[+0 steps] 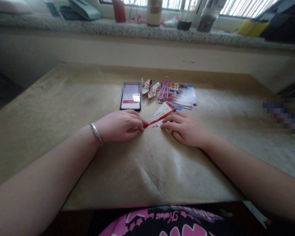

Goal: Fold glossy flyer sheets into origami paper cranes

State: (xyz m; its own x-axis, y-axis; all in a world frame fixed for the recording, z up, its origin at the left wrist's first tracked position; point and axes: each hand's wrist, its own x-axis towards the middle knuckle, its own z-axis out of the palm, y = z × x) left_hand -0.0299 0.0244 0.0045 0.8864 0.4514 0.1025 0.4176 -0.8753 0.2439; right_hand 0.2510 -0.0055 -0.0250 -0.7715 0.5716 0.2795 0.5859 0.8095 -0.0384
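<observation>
A partly folded piece of printed paper (159, 113), white with red edging and lettering, lies on the table between my hands. Its narrow left tip is under the closed fingers of my left hand (124, 126), which pinch it against the tabletop. A silver bangle circles that wrist. My right hand (186, 129) rests on the paper's right side, fingers apart and fingertips touching it; part of the sheet is hidden beneath them. Just beyond are folded paper figures (151, 88), and to their right sits a stack of colourful printed sheets (179, 93).
A phone (130, 101) with its screen lit lies beyond my left hand. The table (100, 183) has a beige cover with a crease near me. Behind it, a speckled windowsill (132, 29) holds a red container (119, 11), jars and a yellow object (253, 28).
</observation>
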